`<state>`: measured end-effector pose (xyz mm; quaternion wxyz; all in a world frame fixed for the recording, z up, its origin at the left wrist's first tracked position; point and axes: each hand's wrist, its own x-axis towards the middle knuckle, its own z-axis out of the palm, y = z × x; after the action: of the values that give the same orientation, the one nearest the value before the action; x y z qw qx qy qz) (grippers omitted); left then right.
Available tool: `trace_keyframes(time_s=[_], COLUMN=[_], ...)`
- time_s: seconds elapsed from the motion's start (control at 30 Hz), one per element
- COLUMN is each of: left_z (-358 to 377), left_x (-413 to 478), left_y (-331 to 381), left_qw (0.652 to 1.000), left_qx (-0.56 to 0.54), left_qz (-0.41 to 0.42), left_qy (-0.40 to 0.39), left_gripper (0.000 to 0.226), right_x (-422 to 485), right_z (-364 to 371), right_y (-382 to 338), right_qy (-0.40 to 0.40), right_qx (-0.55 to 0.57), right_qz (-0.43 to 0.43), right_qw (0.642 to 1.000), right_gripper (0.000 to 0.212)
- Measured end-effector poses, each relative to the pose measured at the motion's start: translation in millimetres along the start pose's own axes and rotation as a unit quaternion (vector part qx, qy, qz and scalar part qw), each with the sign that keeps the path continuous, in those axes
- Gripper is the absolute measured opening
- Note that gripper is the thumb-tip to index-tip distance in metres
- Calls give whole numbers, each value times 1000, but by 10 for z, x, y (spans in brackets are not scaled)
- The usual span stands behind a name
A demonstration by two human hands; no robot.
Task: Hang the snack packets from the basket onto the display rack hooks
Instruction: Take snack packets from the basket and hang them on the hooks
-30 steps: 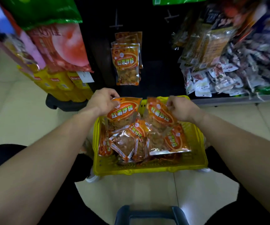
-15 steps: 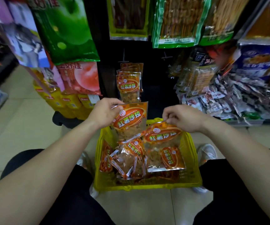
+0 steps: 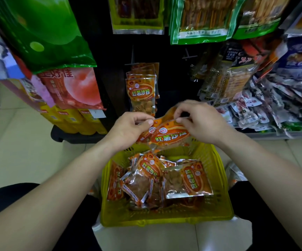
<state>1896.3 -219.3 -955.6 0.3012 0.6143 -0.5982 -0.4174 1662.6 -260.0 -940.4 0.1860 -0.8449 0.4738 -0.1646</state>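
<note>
Both hands are up over the far rim of the yellow basket [image 3: 221, 205], close together, with two orange snack packets overlapping between them. Your right hand [image 3: 199, 120] is clamped on the top edge of the front packet [image 3: 170, 137], pinching it with curled fingertips; the label faces you and its right end is tilted higher. Your left hand [image 3: 134, 127] pinches the second packet [image 3: 146, 133], thumb pressed down on its top edge, and that one sits tucked partly behind the front packet. Both held packets hang clear of the basket, just below and in front of the hung packets [image 3: 143, 93], a small stack of the same orange kind on the dark display rack [image 3: 114, 84]. To the right of that stack, a T-shaped hook [image 3: 189, 56] sticks out of the rack. Down in the basket the loose packets [image 3: 151, 171] lie heaped at all angles, one turned sideways near the right wall. The basket sits on the pale tiled floor [image 3: 19, 151] between your dark-clad legs. A big green bag [image 3: 43, 29] hangs at upper left.
</note>
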Motion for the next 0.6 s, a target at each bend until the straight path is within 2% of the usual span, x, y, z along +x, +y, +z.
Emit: trace_keyframes(time_s=[0.17,0.33,0.4,0.47,0.6], left_z=[0,29,36,36,-6], left_x=[124,180,199,217,234], left_y=[-13,4,7,4,50], left_qw=[1000,999,999,1000,998], left_qx=[-20,-30,-28,9,42], left_qz=[-11,-8,-16,-13,-1], left_qy=[-10,-23,-23,-8,45], left_gripper=[18,10,13,19,16], right_x=[120,261,301,329,356], right_z=[76,113,124,139,160], right_y=[74,36,28,22,15], right_qy=[24,57,61,62,67], right_qx=[-7,-7,-5,0,4], right_qz=[22,53,70,82,86], right_qw=[999,997,996,995,994], right_gripper=[1,15,16,17,19])
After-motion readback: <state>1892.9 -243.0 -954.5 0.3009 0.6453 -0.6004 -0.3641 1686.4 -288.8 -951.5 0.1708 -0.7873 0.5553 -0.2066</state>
